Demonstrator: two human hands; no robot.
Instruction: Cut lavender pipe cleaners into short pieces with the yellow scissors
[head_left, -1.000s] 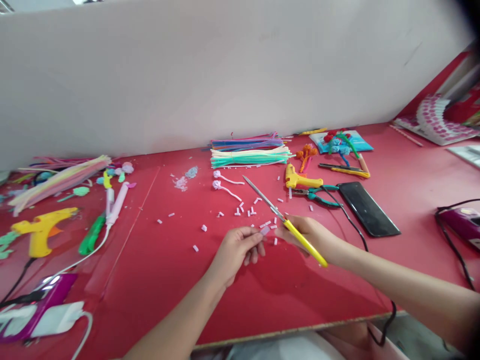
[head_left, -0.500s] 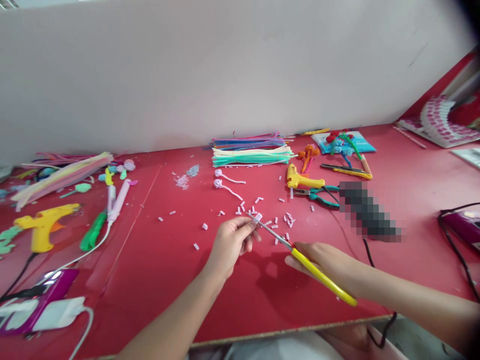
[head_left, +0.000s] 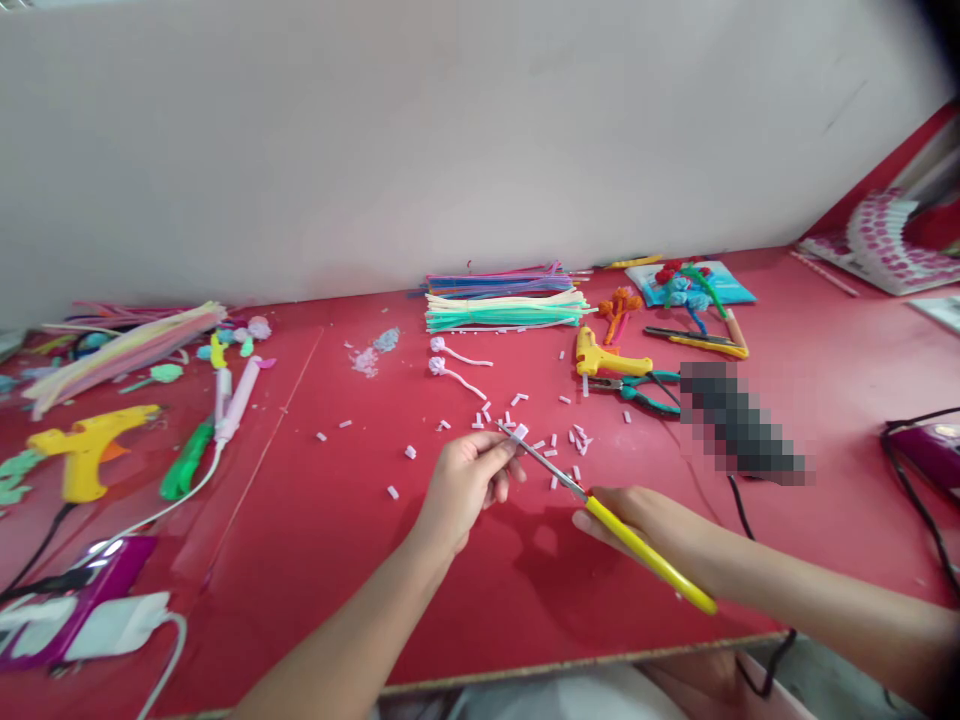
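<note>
A red tabletop [head_left: 315, 580] spans the view before a pale upright panel [head_left: 450, 150]. At centre, the left hand [head_left: 469, 475] pinches a small lilac piece [head_left: 520, 432] between thumb and forefinger, its free end projecting beyond the fingertips, where the blades of the scissors [head_left: 611, 520] lie against it. The right hand [head_left: 652, 515] is curled around the yellow handles. Loose lilac snippets [head_left: 581, 437] lie on the tabletop near both hands. The piece appears very light, soft and flexible, likely to bend or crease under pressure rather than break; it is best held by its edge, with fingertips clear of the blades. The scissors appear rigid and are best held by the handles.
</note>
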